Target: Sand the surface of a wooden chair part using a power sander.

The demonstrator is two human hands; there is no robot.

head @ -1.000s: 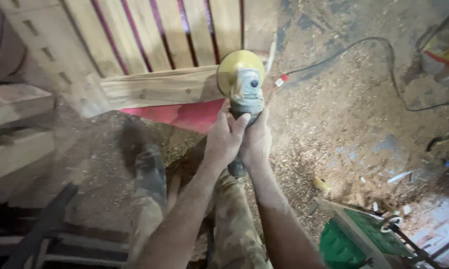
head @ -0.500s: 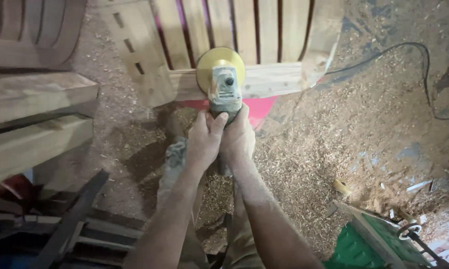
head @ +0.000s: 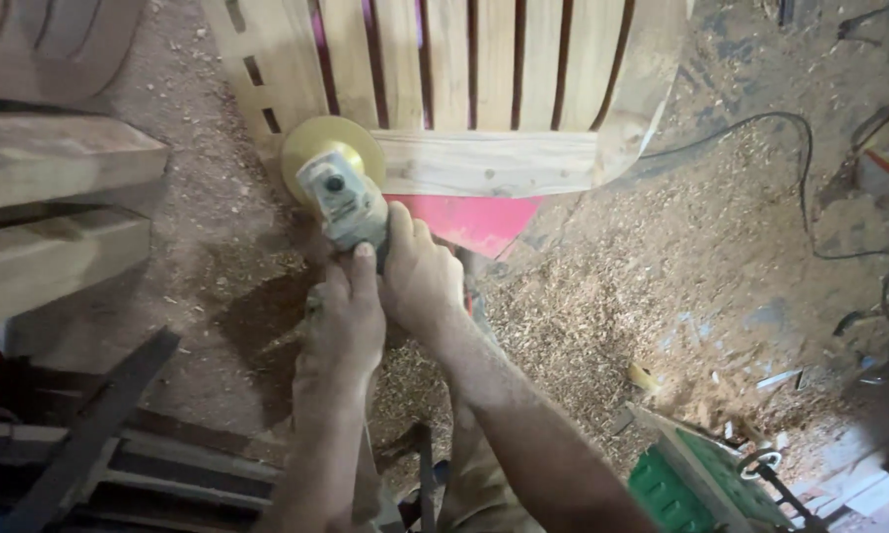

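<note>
Both my hands grip a dusty grey angle grinder with a round yellow sanding disc. My left hand wraps the body from below, and my right hand holds it from the right. The disc presses on the left end of the front rail of a slatted wooden chair frame. A red surface shows under that rail.
Sawdust and shavings cover the floor. A black power cable loops across the right side. Thick wooden beams lie at the left, a dark metal frame at lower left, and a green object at lower right.
The grinder and both hands have slid left along the chair's front rail, from its right part to its left end. The camera view shifted with them.
</note>
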